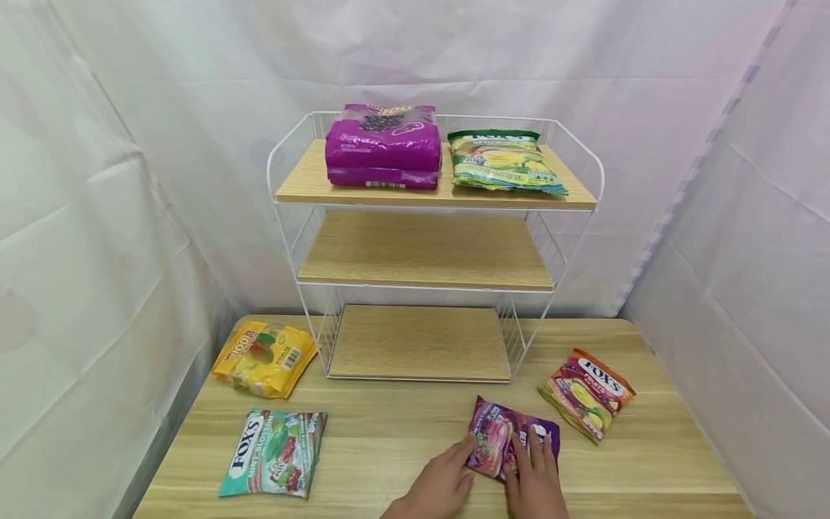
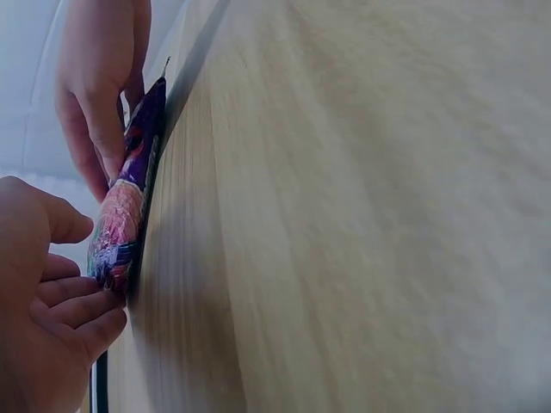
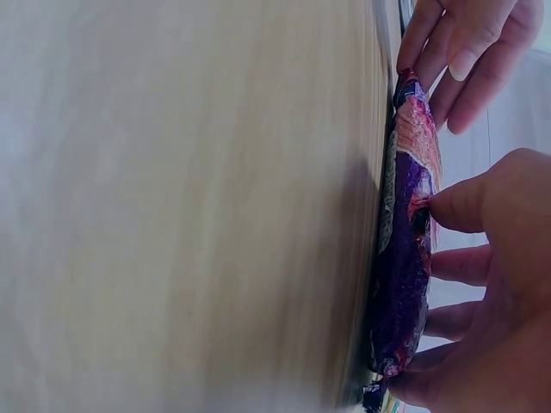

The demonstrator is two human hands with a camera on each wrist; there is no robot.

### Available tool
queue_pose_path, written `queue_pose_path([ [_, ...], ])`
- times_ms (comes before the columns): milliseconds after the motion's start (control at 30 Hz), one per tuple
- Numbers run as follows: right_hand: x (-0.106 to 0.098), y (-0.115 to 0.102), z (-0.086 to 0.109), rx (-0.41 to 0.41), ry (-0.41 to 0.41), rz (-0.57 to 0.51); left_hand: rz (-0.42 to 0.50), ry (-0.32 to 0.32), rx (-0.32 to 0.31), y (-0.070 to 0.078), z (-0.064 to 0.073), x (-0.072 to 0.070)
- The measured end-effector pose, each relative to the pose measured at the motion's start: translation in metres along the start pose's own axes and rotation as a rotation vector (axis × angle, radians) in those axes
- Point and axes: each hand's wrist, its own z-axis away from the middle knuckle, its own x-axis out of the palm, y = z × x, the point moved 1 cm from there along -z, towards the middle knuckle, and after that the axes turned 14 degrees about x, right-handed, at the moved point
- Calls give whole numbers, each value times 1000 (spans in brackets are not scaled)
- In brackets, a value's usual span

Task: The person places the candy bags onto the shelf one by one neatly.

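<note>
A purple Fox's candy bag (image 1: 491, 441) lies flat on the table, at the front and right of the middle. My left hand (image 1: 439, 481) touches the bag's left end with its fingertips; in the left wrist view the left thumb (image 2: 69, 225) stands apart above the bag. On top of the bag's right part rest the fingertips of my right hand (image 1: 535, 481), spread out. The right wrist view shows the right thumb and fingers touching the upper face of the bag (image 3: 405, 249), not wrapped round it. Part of the print is hidden under the right fingers.
Behind stands a three-tier rack (image 1: 424, 281) with a purple bag (image 1: 382, 148) and a green-yellow Fox's bag (image 1: 502, 162) on top. A yellow bag (image 1: 264, 359) and a mint-green Fox's bag (image 1: 272, 453) lie left; a red-orange Fox's bag (image 1: 588, 393) lies right. White curtains enclose the table.
</note>
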Motion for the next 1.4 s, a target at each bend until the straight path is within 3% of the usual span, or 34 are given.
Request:
queue_pose_path([
  [233,9,-15,3,-52,34,18,22,19,-5,-6,18,-7],
  [467,20,-28,5,-74,29,20,40,13,-49,-12,33,-16],
  [700,26,-39,5,-113,56,11,13,29,-23,-16,42,-26],
  [900,27,-49,6,-133,46,28,14,11,-84,-19,50,-26],
  [1133,30,-62,6,-143,47,6,-56,56,-85,-21,60,-28],
  [1400,40,-71,2,-190,52,-7,-65,65,-165,-16,70,-39],
])
